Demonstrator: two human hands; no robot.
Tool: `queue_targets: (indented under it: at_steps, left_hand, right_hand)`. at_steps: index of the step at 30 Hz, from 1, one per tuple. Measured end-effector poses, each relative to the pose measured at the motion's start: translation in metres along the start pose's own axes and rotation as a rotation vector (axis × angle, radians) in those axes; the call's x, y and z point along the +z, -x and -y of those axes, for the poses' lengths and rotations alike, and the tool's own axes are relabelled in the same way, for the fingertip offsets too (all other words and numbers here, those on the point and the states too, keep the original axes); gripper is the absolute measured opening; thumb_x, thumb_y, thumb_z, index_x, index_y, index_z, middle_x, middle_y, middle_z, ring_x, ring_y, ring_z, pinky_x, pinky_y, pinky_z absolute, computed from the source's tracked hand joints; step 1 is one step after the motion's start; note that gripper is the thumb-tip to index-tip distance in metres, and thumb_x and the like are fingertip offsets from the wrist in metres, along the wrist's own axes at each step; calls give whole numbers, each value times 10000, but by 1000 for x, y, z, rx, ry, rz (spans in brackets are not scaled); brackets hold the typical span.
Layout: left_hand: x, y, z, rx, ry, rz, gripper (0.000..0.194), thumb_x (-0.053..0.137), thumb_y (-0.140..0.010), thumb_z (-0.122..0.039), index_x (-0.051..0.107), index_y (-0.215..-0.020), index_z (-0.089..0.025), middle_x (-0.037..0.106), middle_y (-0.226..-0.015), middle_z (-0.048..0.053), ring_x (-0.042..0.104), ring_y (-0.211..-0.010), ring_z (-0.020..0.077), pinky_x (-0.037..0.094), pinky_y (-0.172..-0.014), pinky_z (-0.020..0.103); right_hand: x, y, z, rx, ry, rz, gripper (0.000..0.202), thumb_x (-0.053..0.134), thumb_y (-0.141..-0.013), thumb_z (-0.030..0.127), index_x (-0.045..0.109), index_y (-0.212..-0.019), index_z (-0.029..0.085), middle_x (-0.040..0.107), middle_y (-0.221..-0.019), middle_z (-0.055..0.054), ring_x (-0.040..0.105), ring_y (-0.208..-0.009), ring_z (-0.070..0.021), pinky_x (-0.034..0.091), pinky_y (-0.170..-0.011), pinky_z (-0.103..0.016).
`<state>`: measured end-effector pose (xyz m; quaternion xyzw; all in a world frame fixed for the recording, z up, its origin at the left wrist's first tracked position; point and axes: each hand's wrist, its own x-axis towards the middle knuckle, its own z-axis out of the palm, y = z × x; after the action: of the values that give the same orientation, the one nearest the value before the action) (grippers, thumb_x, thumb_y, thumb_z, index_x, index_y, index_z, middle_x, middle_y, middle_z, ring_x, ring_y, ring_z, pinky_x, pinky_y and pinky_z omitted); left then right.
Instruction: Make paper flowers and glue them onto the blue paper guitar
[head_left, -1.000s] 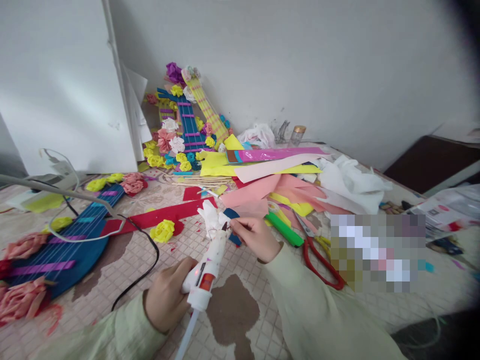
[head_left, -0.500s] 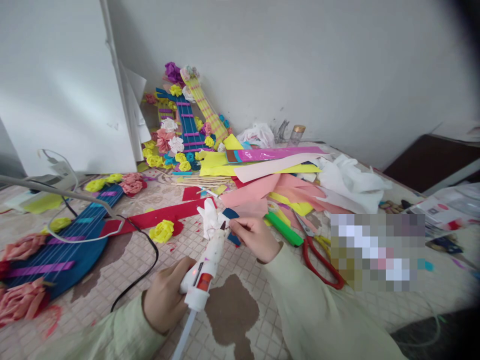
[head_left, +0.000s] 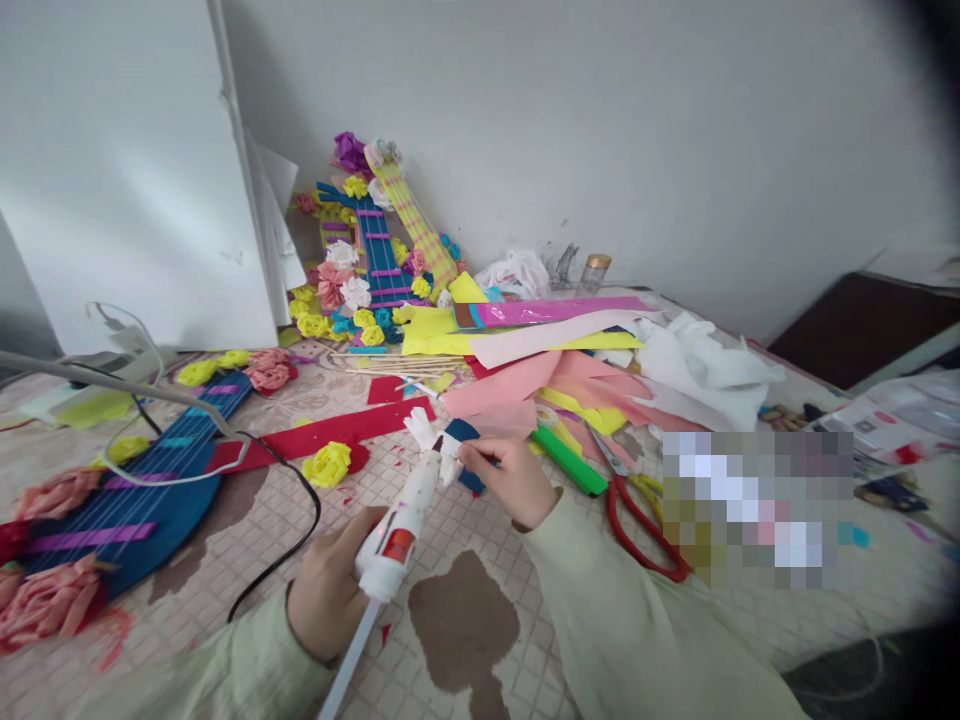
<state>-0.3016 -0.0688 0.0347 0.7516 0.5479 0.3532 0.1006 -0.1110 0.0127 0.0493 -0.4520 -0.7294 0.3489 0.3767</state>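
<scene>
My left hand (head_left: 337,585) is closed around a white hot glue gun (head_left: 412,505). A glue stick (head_left: 354,650) sticks out of its back end. The gun's dark nozzle points up and away from me, against or very close to a piece of white crepe paper (head_left: 450,466). Thumb and fingertips of my right hand (head_left: 519,478) pinch that white piece from the right. Behind it a dark blue piece (head_left: 463,431) shows in part. Just left of the right hand, the upper end of the white paper spreads into ragged folds.
A blue paper guitar (head_left: 176,500) with paper roses lies at left, beside a black cable (head_left: 313,485). Red-handled scissors (head_left: 645,545) and a green roll (head_left: 570,462) lie right. Crepe strips (head_left: 525,385) and a yellow rose (head_left: 327,466) are beyond. Decorated guitars (head_left: 382,250) lean on the wall.
The glue gun has shifted slightly left, its nozzle now beside the white crepe paper rather than in front of it. My right hand keeps its pinch in nearly the same place.
</scene>
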Motion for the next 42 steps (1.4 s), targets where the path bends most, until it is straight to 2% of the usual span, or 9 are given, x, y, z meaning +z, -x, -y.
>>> queue_targets:
  at_steps: [4,9,12,17,21,26,29,34,42]
  left_hand:
    - [-7,-4,0,-136,46,-30,207,465,-718,-367,539,-693,-176,553,-500,-13,510,-426,119,405,-428,219]
    - [-30,-23,10,-251,38,27,411,355,-776,-414,456,-464,-166,486,-437,-6,479,-434,119,402,-448,228]
    - [-47,-47,30,-298,-67,-13,396,339,-774,-434,446,-505,-163,481,-451,-7,470,-443,121,382,-437,222]
    - [-63,-92,86,-336,-375,-58,347,320,-766,-417,469,-569,-174,515,-509,25,530,-516,177,375,-477,255]
    - [-61,-109,128,-394,-460,-29,326,400,-717,-439,512,-626,-146,556,-545,82,571,-569,242,381,-495,289]
    - [-51,-105,156,-455,-518,39,431,401,-699,-495,554,-711,-93,615,-743,202,578,-742,337,396,-619,392]
    - [-47,-105,167,-500,-536,71,493,383,-692,-530,566,-779,-81,612,-837,221,563,-814,356,389,-670,426]
    - [-45,-108,180,-597,-553,98,564,387,-672,-553,565,-835,-43,612,-831,235,566,-810,359,399,-671,415]
    - [-46,-106,182,-575,-522,131,573,447,-638,-537,549,-931,-55,593,-938,221,540,-881,352,382,-726,410]
  right_hand:
    - [1,-3,-9,23,17,-12,306,403,-765,290,629,-659,113,566,-578,-12,461,-557,-123,348,-529,-217]
    - [-4,-6,-14,22,22,-30,333,382,-763,324,617,-636,125,552,-575,-3,451,-554,-126,334,-524,-217]
    - [-8,-8,-14,27,37,-53,356,385,-753,349,583,-559,125,472,-482,14,406,-497,-112,297,-484,-213]
    - [-9,-9,-15,26,32,-53,353,393,-748,344,546,-519,122,417,-450,19,367,-464,-99,266,-455,-210]
    - [-9,-9,-14,18,14,-32,349,394,-751,349,549,-540,118,437,-480,10,383,-491,-104,280,-474,-212]
    - [-9,-10,-15,7,-2,-3,356,377,-763,360,564,-581,117,445,-506,9,384,-508,-104,284,-483,-210]
    - [-7,-11,-18,10,-2,-4,376,372,-765,371,524,-528,123,390,-473,21,354,-488,-95,261,-467,-207]
    - [-7,-11,-22,9,-11,4,365,386,-759,375,515,-526,125,382,-472,24,346,-482,-89,253,-456,-200]
    - [-8,-11,-21,20,-28,-3,364,394,-751,390,496,-514,133,383,-455,28,335,-456,-84,251,-447,-203]
